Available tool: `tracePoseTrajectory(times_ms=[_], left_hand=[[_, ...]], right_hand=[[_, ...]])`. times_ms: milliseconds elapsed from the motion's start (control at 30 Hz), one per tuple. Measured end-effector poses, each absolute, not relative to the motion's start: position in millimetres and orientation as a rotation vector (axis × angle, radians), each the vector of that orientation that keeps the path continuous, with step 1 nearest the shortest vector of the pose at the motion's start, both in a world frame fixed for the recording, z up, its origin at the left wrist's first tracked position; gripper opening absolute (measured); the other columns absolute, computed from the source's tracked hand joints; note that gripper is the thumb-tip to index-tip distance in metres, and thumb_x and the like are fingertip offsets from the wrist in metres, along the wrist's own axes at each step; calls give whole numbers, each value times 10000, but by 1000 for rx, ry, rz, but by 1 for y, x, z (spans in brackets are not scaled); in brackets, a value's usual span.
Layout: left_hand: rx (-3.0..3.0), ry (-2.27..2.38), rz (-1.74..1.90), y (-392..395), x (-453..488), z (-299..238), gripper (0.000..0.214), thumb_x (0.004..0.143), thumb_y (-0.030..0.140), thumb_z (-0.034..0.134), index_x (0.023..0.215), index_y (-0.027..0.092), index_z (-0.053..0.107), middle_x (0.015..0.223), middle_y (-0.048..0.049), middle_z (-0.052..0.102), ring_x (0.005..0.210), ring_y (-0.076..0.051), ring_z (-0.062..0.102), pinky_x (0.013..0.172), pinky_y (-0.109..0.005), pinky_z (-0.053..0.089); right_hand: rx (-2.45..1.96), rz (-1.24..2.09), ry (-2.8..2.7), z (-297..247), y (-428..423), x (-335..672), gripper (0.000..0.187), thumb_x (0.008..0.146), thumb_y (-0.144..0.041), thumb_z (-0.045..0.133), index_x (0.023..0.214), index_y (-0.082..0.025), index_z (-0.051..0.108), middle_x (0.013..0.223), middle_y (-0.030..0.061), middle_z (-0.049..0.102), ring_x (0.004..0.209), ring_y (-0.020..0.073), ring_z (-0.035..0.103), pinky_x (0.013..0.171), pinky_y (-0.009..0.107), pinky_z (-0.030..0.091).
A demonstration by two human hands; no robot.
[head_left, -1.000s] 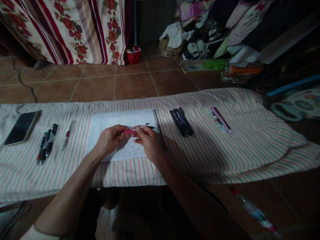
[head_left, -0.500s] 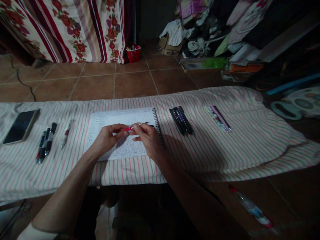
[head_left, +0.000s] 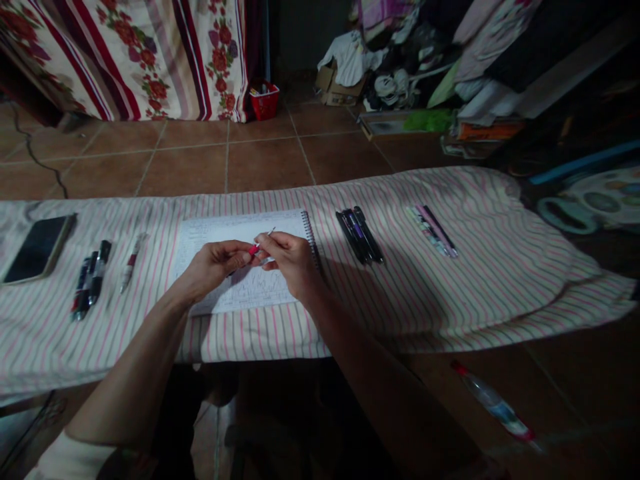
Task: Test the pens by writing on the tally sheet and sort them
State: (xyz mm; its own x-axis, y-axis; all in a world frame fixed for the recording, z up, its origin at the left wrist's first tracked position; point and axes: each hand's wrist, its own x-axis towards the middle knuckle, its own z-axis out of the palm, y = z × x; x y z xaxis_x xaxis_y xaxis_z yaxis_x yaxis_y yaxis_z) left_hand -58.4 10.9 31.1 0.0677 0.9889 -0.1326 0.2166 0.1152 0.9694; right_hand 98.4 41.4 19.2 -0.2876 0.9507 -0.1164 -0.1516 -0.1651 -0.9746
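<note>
Over an open spiral notebook my two hands meet, fingertips almost touching. My left hand is closed in a pinch on a pink pen part. A thin, pale refill-like piece sticks up out of the pinched fingers of my right hand. Whether the two pieces are joined is hidden by the fingers. Handwriting covers much of the notebook page, and its spiral binding runs along the right side.
A phone, several dark pens and one red-and-white pen lie to the left on the striped cloth. On the right are black pens and pastel pens. A plastic bottle lies on the floor.
The thin piece in my right hand now points more steeply upward. My hands have drawn a little closer, and less of the pink part shows. The whole view has shifted slightly.
</note>
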Motion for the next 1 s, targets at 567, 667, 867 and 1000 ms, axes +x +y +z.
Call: tracePoseTrajectory(times_ms=[567,667,867,1000], left_hand=[[1330,1261,965,7,-48,36,232,770,351,631,895,156,617,721,-20,626,664,-130,552,614,-255,417],[1297,1317,955,6,-47,36,259,761,383,633,883,155,652,706,-14,617,636,-124,531,615,-258,416],[1246,1368,1047,7,-45,31,265,747,401,652,828,152,698,653,-11,618,612,-116,514,605,-252,417],[1217,1362,1042,7,-45,29,253,733,392,674,816,155,704,637,-2,615,599,-109,511,597,-249,416]], right_hand=[[-1059,1570,-1197,25,40,100,248,712,-428,634,685,-182,649,651,-10,575,639,103,556,452,167,458],[-1091,1578,-1197,27,39,101,244,706,-423,638,680,-181,652,645,-11,568,612,95,537,452,171,456],[-1081,1537,-1259,26,40,101,247,727,-414,626,659,-178,646,604,-19,550,578,87,530,455,172,463],[-1067,1529,-1279,23,40,101,247,737,-415,622,670,-178,647,624,-17,570,582,92,549,457,180,473]])
